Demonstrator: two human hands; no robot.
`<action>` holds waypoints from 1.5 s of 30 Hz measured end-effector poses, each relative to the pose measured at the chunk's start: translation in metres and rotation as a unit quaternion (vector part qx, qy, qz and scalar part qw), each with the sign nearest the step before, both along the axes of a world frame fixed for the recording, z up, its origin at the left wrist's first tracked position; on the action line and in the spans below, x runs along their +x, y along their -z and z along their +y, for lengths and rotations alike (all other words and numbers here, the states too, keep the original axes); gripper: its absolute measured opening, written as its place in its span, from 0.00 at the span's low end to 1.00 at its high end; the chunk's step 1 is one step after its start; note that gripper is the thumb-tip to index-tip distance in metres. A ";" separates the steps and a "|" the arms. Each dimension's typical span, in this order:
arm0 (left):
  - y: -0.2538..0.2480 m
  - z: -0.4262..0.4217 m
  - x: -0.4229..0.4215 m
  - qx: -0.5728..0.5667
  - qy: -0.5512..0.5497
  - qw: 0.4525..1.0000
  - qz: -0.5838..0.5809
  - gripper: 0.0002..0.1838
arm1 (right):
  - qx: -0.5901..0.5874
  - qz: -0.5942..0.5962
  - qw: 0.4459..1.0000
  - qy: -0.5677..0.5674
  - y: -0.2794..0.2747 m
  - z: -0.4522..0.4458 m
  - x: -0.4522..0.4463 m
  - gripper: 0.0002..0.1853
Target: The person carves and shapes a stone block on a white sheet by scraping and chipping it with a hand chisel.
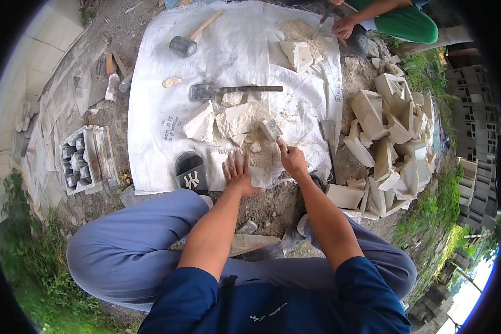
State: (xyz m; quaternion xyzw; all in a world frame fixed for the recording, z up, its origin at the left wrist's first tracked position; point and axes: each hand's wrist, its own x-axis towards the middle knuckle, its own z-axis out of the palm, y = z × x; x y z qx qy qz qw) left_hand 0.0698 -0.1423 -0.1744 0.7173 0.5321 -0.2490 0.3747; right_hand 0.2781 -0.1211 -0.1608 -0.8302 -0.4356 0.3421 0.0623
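at the left, the black sandal (190, 166) stands at the near edge of the white sheet (153, 83), close to the rubble, so a flying chip could strike the foot if a blow goes wide. just beyond it, the left chunk (199, 123) and the middle chunk (235, 120) sit close together with rough, uneven sides; a knock on one could rock or split the other. the left hand is released, palm down with fingers spread (238, 177); whether it presses a pale slab or only the sheet, i cannot tell. its fingers are near enough to the work that a badly aimed stroke might catch them. the right hand (294, 161) grasps the handle of a metal-headed tool (270, 129); dust on the grip could let it twist, and loose crumbs under the head could make it skid. farther right, a second tool (327, 131) lies near the right foot, where a shifting leg could kick it.

as for where things lie, the left chunk is ahead and to the left of the left hand, apart from it. the middle chunk is almost straight ahead of that hand, also apart. a small fragment (255, 147) lies between the left hand's fingertips and the tool. the tool's head points forward and left from the right hand, just beside the powdery patch right of the middle chunk.
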 end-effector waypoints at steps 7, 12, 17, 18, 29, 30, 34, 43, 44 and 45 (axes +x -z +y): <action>0.006 -0.001 0.000 -0.006 -0.022 1.000 -0.010 0.80 | 0.209 0.165 0.962 0.062 0.001 0.002 -0.013 0.37; 0.001 0.003 0.000 -0.022 -0.019 1.000 -0.007 0.80 | 0.135 0.028 0.990 -0.034 0.009 0.000 -0.012 0.35; -0.004 0.000 0.002 -0.016 0.000 1.000 0.012 0.80 | 0.044 0.022 0.999 -0.018 0.000 0.012 -0.007 0.40; 0.000 0.000 0.001 -0.016 -0.002 1.000 0.000 0.81 | 0.072 0.050 0.996 -0.006 -0.004 0.010 -0.009 0.42; 0.002 0.004 0.002 0.014 -0.007 1.000 -0.004 0.80 | -0.002 -0.007 1.000 -0.010 -0.020 0.015 -0.006 0.41; 0.001 0.005 0.002 0.011 -0.006 1.000 -0.004 0.80 | -0.018 -0.004 1.000 -0.022 -0.025 0.019 -0.004 0.41; 0.002 0.001 0.000 -0.029 -0.011 0.999 -0.010 0.80 | 0.126 0.102 0.986 0.025 -0.022 0.012 -0.012 0.37; -0.001 -0.001 0.000 -0.003 -0.008 1.000 -0.002 0.80 | -0.012 -0.010 1.000 -0.025 0.000 0.003 -0.003 0.41; -0.001 0.001 0.001 -0.002 -0.007 1.000 0.003 0.80 | -0.009 -0.012 1.000 -0.027 -0.006 0.008 -0.003 0.41; 0.000 -0.001 0.001 -0.004 -0.009 1.000 0.002 0.80 | 0.032 0.010 0.999 -0.015 -0.010 0.007 -0.005 0.41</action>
